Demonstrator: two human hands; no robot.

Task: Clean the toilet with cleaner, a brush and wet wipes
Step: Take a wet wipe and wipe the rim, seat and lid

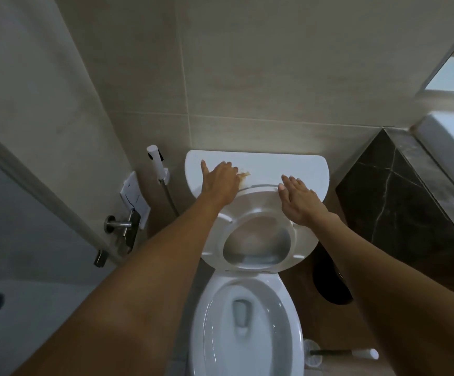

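Head view, looking down over the white ceramic toilet (247, 321). Left hand (220, 179) lies flat on the white cistern lid (288, 165), fingers straight, pressing a crumpled yellowish-stained wet wipe (243, 176) that shows only at the fingertips. Left grip: open palm, holding the wipe down by pressure, not pinching. Right hand (299, 195) hovers, fingers spread and relaxed, over the top edge of the raised white plastic seat (255, 213); grip wide, holding nothing; contact with the seat cannot be told.

Step in hand, judged: wiping the cistern lid. To do well: keep palm flat, sweep edge to edge in overlapping passes, steady the raised seat with the right hand so it does not drop. Wipe already looks soiled; fold or change before moving on to the seat.

Surface: glossy, smooth, likely slippery when wet. Room: beige tiled wall (274, 77), white bidet sprayer (156, 161) left of the cistern, dark marble table (399, 199) right, white-handled toilet brush (339, 353) on the floor beside the bowl.
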